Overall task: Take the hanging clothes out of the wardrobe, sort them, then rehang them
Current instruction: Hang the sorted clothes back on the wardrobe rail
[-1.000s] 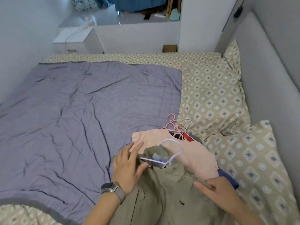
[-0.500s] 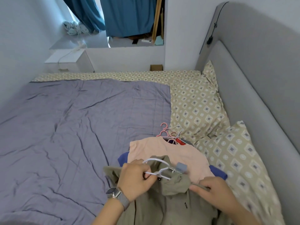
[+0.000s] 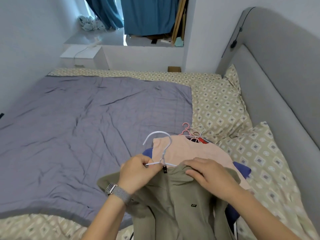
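One green shirt (image 3: 181, 205) near me: left hand (image 3: 136, 172) pinches its white hanger (image 3: 162, 153), right hand (image 3: 207, 174) grips the collar. Clothes pile (image 3: 190, 149) on bed, w/ rehanging still left, I think.

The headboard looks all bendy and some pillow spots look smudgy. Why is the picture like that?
In the head view, the wide-angle lens curves the grey headboard near the frame edge. The patterned pillow at lower right is smeared by motion blur, while the white hanger and olive jacket look sharper. Light is soft daylight; no glare.
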`<state>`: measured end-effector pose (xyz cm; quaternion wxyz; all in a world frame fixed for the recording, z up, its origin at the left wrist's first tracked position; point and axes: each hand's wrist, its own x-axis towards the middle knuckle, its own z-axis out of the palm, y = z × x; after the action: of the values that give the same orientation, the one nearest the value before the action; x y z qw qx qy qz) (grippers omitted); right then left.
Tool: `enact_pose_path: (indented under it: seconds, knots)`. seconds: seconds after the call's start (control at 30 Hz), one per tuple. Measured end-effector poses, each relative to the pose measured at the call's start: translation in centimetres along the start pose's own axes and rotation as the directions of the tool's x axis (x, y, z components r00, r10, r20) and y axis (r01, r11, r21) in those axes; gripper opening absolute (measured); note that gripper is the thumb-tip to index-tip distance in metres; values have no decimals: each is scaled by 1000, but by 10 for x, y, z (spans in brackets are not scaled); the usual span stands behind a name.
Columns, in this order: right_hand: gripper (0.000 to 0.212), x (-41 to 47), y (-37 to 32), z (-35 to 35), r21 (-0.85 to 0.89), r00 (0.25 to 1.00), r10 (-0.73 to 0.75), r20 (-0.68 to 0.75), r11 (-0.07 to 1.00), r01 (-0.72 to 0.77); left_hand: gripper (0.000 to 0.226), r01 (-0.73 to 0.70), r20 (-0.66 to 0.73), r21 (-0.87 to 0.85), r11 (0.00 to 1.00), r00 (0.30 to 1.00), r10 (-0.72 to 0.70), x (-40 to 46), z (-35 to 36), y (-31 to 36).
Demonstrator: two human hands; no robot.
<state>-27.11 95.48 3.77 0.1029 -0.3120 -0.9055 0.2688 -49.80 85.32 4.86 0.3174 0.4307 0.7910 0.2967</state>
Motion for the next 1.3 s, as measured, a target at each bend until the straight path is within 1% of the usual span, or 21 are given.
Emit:
enact_pose_path:
  seconds: [0.07,0.1,0.13,0.17,0.2,0.27,0.3,0.33,0.37,0.4,0.43,0.5,0.57,0.63,0.73,0.83,0.93,1.0,1.1,1.2,1.3]
  knots:
    - [42,4,-7,10,-32,1000,11,24,999,-11,35,152,115,-54,987,983,-145,5,-8,-13]
    - [40,5,-4,12,-40,999,14,35,999,-12,33,232,195,-45,972,956,-219,6,-10,-20]
    - [37,4,-2,14,-41,999,7,54,999,-4,33,261,256,-7,965,934,-250,5,-10,-26]
    - [35,3,0,15,-31,997,2,71,1000,0,33,262,278,2,965,927,-252,3,-9,-28]
    - [34,1,3,18,13,996,10,86,1000,-12,34,233,253,-32,972,943,-218,-3,-8,-24]
    - [25,-5,6,20,160,984,106,143,979,-128,42,161,181,-28,987,971,-154,-17,-2,-16]
    - [20,-9,10,19,221,966,165,197,953,-208,49,95,150,43,995,984,-100,-25,1,-15]
    - [22,-11,18,17,272,940,218,263,918,-289,53,23,139,133,991,989,-42,-27,7,-14]
    - [25,-14,30,15,289,913,270,306,887,-359,56,-17,140,182,983,990,-8,-23,13,-12]
    - [25,-16,45,14,287,890,325,321,862,-419,57,-43,143,199,979,990,15,-19,18,-12]
    - [23,-17,62,11,275,878,379,291,846,-457,56,-62,153,220,974,988,28,-13,24,-10]
    - [22,-16,107,9,218,851,491,186,824,-523,54,-68,141,204,977,989,40,-1,38,-7]
    - [25,-14,157,10,186,769,620,156,746,-639,59,-56,100,182,982,994,38,13,50,-1]
    - [32,-10,205,14,134,694,693,197,682,-719,60,-51,51,192,980,998,42,30,63,7]
    - [39,1,260,19,54,616,749,243,624,-779,62,-60,-5,234,970,998,63,54,85,18]
    - [47,19,304,29,22,554,780,290,573,-819,54,-55,-53,192,980,996,67,81,111,23]
    - [70,41,343,45,89,525,811,257,521,-849,48,-27,-66,158,987,997,38,107,136,24]
    - [80,57,362,52,152,517,829,215,494,-856,47,-18,-73,159,987,997,29,122,150,23]
    - [76,77,391,63,85,484,839,248,478,-874,48,-4,-94,142,990,995,17,140,164,19]
    - [70,92,418,76,13,432,853,291,448,-894,50,11,-118,126,992,993,4,148,169,15]
    - [57,100,434,95,-91,415,835,361,474,-876,60,19,-139,119,993,990,-2,149,169,7]
